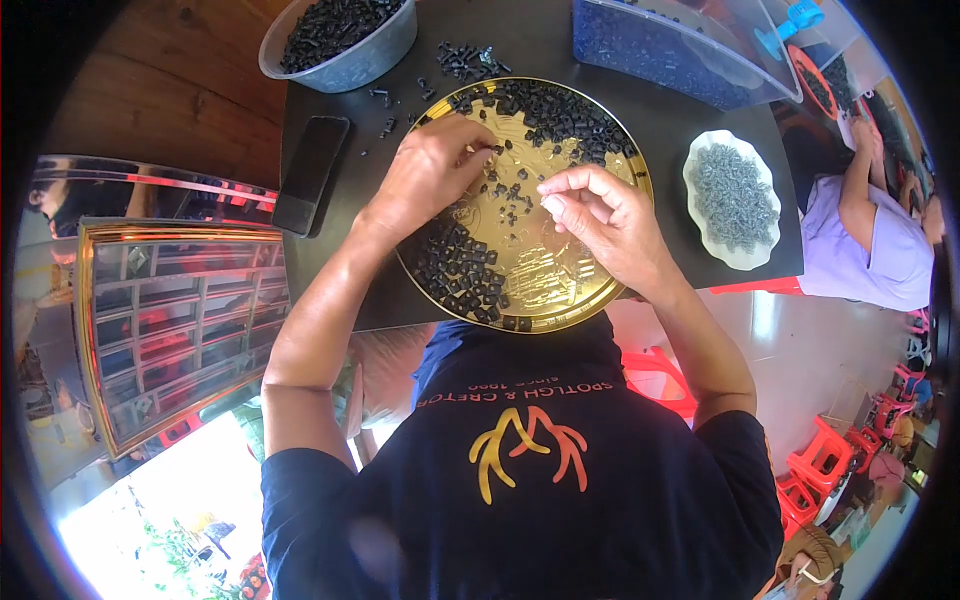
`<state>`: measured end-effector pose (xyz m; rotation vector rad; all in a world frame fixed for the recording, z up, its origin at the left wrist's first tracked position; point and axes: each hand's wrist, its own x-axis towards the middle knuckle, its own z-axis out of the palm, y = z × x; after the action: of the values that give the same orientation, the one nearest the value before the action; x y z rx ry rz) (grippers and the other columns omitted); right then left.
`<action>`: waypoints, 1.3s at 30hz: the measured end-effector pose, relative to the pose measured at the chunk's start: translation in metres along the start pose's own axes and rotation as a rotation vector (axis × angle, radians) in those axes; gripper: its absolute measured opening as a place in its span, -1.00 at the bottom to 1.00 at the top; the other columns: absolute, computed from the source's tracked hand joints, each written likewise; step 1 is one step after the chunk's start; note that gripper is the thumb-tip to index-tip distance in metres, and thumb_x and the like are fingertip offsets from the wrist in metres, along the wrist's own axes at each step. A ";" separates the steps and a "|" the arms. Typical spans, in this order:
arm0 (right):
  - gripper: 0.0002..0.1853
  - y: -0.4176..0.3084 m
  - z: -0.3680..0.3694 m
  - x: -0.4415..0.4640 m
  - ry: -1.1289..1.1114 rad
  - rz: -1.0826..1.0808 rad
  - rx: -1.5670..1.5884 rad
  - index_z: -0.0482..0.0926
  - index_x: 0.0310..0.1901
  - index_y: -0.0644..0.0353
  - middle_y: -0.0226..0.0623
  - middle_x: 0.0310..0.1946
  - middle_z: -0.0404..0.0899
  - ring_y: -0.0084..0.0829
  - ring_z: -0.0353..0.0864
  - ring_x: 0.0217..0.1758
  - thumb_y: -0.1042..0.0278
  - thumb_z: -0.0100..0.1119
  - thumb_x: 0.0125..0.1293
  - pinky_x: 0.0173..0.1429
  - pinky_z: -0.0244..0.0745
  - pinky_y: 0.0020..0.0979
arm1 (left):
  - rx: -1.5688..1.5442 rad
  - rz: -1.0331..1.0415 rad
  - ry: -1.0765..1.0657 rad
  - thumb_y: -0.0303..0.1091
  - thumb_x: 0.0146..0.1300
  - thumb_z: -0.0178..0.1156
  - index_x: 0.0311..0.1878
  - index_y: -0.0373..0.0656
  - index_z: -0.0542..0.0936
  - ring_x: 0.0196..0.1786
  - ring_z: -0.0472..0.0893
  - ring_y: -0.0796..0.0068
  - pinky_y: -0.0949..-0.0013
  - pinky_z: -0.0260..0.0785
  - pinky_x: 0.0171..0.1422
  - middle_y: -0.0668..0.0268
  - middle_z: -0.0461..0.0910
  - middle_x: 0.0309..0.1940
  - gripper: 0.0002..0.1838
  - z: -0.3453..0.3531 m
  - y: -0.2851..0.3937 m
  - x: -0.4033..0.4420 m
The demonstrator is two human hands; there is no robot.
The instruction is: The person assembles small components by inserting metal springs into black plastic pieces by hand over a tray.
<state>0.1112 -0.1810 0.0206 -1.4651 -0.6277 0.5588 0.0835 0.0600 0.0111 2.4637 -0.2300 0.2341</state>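
A round gold tray (545, 262) holds small black parts, heaped along its top right and lower left, with a few scattered in the middle. Over its upper left, my left hand (440, 165) pinches a small black part (497, 149) between thumb and fingertips. On the right side of the tray, my right hand (605, 215) has thumb and index finger pressed together; what they hold, if anything, is too small to name. A white scalloped dish (743, 258) of small grey pieces (735, 195) stands to the right of the tray.
A black phone (311, 176) lies at the table's left. Behind stand a clear bowl (352, 72) of black parts and a blue-tinted plastic bin (680, 50). Loose black pieces (470, 62) lie between them. A person in a light purple top (865, 240) sits at the right, near red stools (825, 455).
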 end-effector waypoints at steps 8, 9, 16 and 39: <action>-0.81 -0.027 0.003 0.011 0.011 -0.187 0.069 0.55 0.01 0.36 -0.32 -0.11 0.62 -0.61 0.61 -0.04 0.54 0.14 0.41 0.01 0.52 -0.57 | -1.121 -0.206 0.161 -0.53 0.21 0.37 -0.01 -0.24 0.61 -0.10 0.58 0.64 0.50 0.46 0.07 0.39 0.63 -0.17 -0.72 0.002 0.040 -0.025; -0.81 -0.030 0.006 0.013 0.014 -0.207 0.091 0.55 0.01 0.36 -0.32 -0.11 0.62 -0.61 0.61 -0.04 0.54 0.14 0.41 0.02 0.52 -0.57 | -1.092 -0.174 0.179 -0.53 0.21 0.37 0.00 -0.24 0.61 -0.09 0.57 0.65 0.49 0.46 0.08 0.39 0.62 -0.17 -0.72 0.002 0.042 -0.027; -0.82 -0.034 0.012 0.013 0.015 -0.216 0.079 0.55 0.01 0.35 -0.30 -0.10 0.63 -0.60 0.61 -0.02 0.54 0.15 0.41 0.05 0.51 -0.56 | -1.154 -0.064 0.318 -0.60 0.23 0.31 0.01 -0.24 0.61 -0.11 0.58 0.61 0.45 0.47 0.09 0.37 0.62 -0.20 -0.73 0.003 0.061 -0.031; -0.85 -0.025 0.023 0.015 0.129 -0.394 -0.177 0.60 -0.09 0.32 -0.28 -0.25 0.63 -0.54 0.68 -0.22 0.56 0.24 0.32 -0.15 0.57 -0.53 | -1.742 -0.273 0.222 -0.41 0.37 0.20 -0.05 -0.18 0.57 -0.29 0.53 0.60 0.51 0.37 -0.18 0.31 0.62 -0.26 -0.86 0.020 0.066 -0.041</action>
<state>0.1055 -0.1552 0.0466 -1.4771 -0.8536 0.1035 0.0309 0.0013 0.0253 0.7122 0.0411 0.0858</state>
